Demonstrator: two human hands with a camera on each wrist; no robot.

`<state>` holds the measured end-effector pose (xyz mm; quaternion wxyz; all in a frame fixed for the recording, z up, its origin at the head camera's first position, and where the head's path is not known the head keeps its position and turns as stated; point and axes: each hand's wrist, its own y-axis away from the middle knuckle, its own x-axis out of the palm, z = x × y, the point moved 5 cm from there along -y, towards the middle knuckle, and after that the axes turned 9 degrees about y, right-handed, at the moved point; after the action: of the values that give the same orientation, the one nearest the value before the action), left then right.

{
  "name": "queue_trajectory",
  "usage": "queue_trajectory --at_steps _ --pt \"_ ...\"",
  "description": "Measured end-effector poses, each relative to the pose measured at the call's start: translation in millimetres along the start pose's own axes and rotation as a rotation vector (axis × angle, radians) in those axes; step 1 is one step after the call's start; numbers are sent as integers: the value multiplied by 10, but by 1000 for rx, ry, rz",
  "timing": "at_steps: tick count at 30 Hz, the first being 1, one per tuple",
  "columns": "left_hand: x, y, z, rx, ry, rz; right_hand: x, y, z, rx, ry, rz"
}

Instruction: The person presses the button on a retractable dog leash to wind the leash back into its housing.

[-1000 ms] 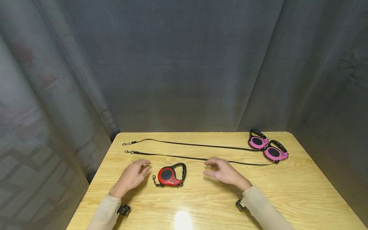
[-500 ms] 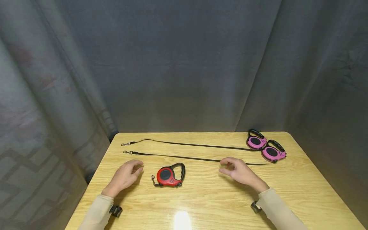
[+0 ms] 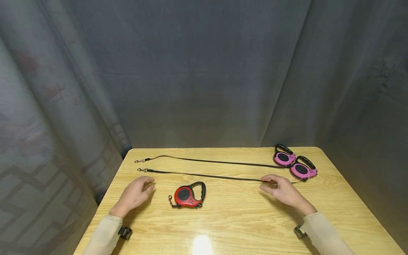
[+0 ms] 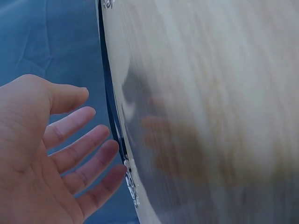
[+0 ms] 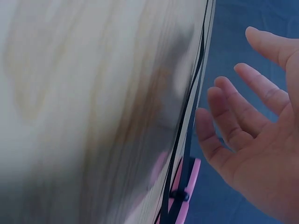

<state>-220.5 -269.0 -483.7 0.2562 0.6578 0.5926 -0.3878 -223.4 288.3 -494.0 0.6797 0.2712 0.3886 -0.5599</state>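
Observation:
A red retractable dog leash (image 3: 192, 202) with a black handle lies near the table's middle, its short clip end at its left. My left hand (image 3: 135, 194) hovers to its left, fingers loosely bent and holding nothing. To the right, my right hand (image 3: 283, 191) is over the nearer black leash cord (image 3: 210, 175) and hides part of it. In the right wrist view the right hand's fingers (image 5: 252, 112) are apart from the cords, holding nothing. Two pink retractable leashes, a nearer one (image 3: 302, 171) and a farther one (image 3: 283, 159), lie side by side at the back right.
The farther black cord (image 3: 210, 161) runs roughly parallel to the nearer one across the back of the wooden table (image 3: 216, 223). Metal clips (image 3: 142, 170) end both cords at the left. Grey curtains (image 3: 197, 88) stand behind and at both sides.
My right hand has moved right, away from the red leash toward the pink ones. My left hand has drawn a little left. The leashes lie as before.

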Motion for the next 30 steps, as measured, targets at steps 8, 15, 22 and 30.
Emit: queue_trajectory --at_steps 8,15,22,30 --pt "-38 1 133 -41 27 -7 -115 16 -160 36 27 -5" --pt "-59 -16 214 -66 39 -24 -232 55 -210 34 64 -31" --pt "-71 -72 295 -94 46 -24 -314 91 -269 44 76 -36" --pt "-130 -130 337 -79 45 -40 -401 84 -374 49 111 -48"
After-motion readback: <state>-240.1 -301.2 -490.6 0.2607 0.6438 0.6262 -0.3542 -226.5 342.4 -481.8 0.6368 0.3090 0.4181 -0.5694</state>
